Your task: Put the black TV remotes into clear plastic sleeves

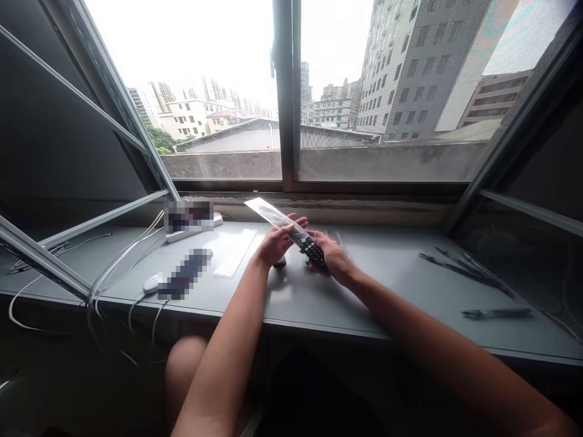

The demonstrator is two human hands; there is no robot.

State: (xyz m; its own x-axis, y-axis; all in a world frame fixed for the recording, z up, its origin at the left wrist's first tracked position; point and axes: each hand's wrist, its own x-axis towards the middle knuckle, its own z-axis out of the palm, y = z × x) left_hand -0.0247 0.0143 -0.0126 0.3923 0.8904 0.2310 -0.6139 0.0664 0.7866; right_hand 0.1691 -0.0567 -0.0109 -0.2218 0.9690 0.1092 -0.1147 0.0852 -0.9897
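A black remote control [313, 252] with light buttons is held at a slant above the desk. A clear flat plastic sleeve [268, 211] extends from it toward the window. My right hand [334, 260] is closed around the remote's lower end. My left hand [276, 243] pinches the sleeve near the middle, thumb on top, other fingers reaching beneath. Below the left hand, a dark object [280, 262] lies on the desk, mostly hidden. Some crumpled clear plastic [337, 238] shows behind my right hand.
Another flat clear sleeve [234, 255] lies on the grey desk [392, 291]. Leftward are a power strip [194, 232], white cables [113, 261], a white round charger [152, 283] and a blurred dark item [186, 274]. Pens [496, 314] lie right; metal frames flank the window.
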